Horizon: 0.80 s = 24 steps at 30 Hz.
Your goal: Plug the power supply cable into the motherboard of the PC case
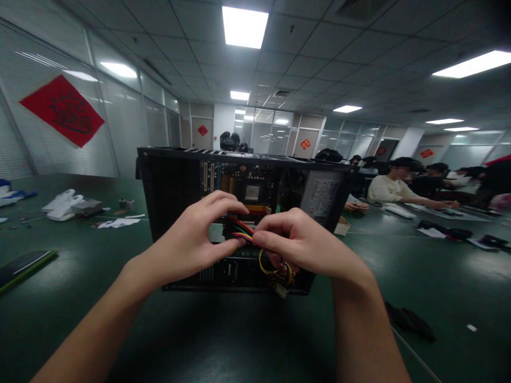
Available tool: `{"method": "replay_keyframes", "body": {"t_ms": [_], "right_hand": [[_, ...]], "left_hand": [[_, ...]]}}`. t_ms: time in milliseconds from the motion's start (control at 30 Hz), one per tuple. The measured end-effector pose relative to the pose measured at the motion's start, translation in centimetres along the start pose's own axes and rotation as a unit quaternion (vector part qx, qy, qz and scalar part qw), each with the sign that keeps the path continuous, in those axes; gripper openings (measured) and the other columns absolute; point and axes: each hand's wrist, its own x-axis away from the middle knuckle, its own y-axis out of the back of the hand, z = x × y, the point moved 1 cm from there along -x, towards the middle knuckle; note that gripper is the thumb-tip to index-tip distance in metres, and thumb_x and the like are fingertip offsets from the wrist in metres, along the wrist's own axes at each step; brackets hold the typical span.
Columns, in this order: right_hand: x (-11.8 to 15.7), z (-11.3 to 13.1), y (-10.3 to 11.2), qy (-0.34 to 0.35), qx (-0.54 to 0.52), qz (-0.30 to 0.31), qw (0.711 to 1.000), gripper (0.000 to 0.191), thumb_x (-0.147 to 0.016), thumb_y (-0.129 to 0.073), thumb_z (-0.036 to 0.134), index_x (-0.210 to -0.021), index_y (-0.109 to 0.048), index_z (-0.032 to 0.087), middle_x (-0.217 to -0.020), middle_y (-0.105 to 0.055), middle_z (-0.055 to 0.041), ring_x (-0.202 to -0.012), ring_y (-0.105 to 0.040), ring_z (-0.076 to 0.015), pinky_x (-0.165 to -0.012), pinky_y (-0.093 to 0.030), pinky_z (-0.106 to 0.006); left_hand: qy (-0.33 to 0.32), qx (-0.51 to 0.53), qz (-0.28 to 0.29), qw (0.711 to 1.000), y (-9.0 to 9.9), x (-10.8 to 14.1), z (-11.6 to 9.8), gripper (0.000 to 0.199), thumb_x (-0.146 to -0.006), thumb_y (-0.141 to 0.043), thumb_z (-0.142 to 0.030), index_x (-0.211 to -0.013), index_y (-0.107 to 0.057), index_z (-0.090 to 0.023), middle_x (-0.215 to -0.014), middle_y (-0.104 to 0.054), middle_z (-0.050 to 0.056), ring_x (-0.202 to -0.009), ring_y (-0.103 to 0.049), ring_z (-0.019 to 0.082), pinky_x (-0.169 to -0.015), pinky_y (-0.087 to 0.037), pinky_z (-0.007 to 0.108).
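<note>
A computer case (pixel 171 159) stands on the table with its side off, showing the motherboard (pixel 229 178), a fan (pixel 292 189) and a power supply (pixel 321 194). In front of the board, my right hand (pixel 303 239) pinches a bundle of coloured power cables (pixel 243 230) between thumb and fingers. My left hand (pixel 195 229) curves around the bundle's left end, thumb below and fingers above; its exact contact is partly hidden. More cables hang under my right hand, ending in a white connector (pixel 281 290).
At left on the green table (pixel 99 303) lie a keyboard-like board (pixel 26 266), a white plastic bag (pixel 62 205) and papers (pixel 120 222). A black cloth-like item (pixel 411 321) lies at right. People sit working farther right, one in a light shirt (pixel 385 189).
</note>
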Motion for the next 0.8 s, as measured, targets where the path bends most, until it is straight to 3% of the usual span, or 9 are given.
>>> {"method": "replay_keyframes", "body": {"t_ms": [167, 333, 600, 800], "right_hand": [[0.8, 0.8, 0.2, 0.004, 0.001, -0.019, 1.0, 0.041, -0.084, -0.067, 0.056, -0.082, -0.063, 0.015, -0.067, -0.061, -0.0003, -0.056, -0.055, -0.0107, -0.048, -0.039, -0.02], [0.7, 1.1, -0.2, 0.001, 0.013, -0.01, 1.0, 0.037, -0.081, -0.072, 0.05, -0.089, -0.061, 0.016, -0.076, -0.062, 0.0001, -0.065, -0.057, -0.0122, -0.052, -0.043, -0.02], [-0.3, 1.2, -1.3, -0.018, -0.046, 0.042, 0.998, 0.033, -0.081, -0.073, 0.045, -0.093, -0.059, 0.018, -0.071, -0.062, 0.0026, -0.058, -0.061, -0.0125, -0.047, -0.049, -0.019], [-0.5, 0.9, -1.6, -0.051, -0.031, 0.09, 0.994, 0.035, -0.084, -0.068, 0.051, -0.085, -0.054, 0.018, -0.065, -0.063, 0.0031, -0.045, -0.055, -0.0102, -0.04, -0.042, -0.02]], "left_hand": [[0.016, 0.08, 0.041, 0.996, 0.6, 0.3, 0.2, 0.058, -0.075, -0.077, -0.035, -0.129, -0.059, -0.023, -0.122, -0.065, 0.009, -0.11, -0.063, 0.027, -0.094, -0.055, 0.039], [0.038, 0.159, 0.062, 0.985, 0.7, 0.6, 0.0, 0.064, -0.076, -0.077, -0.03, -0.135, -0.054, -0.025, -0.119, -0.068, 0.007, -0.102, -0.068, 0.024, -0.089, -0.058, 0.035], [0.041, 0.222, 0.082, 0.971, 0.9, 0.5, 0.3, 0.06, -0.077, -0.074, -0.023, -0.134, -0.054, -0.025, -0.115, -0.069, 0.006, -0.102, -0.068, 0.023, -0.089, -0.058, 0.034], [0.034, 0.241, 0.1, 0.965, 1.1, 0.6, 0.2, 0.061, -0.073, -0.077, -0.024, -0.132, -0.059, -0.024, -0.106, -0.072, 0.006, -0.098, -0.069, 0.025, -0.088, -0.058, 0.036]]}}
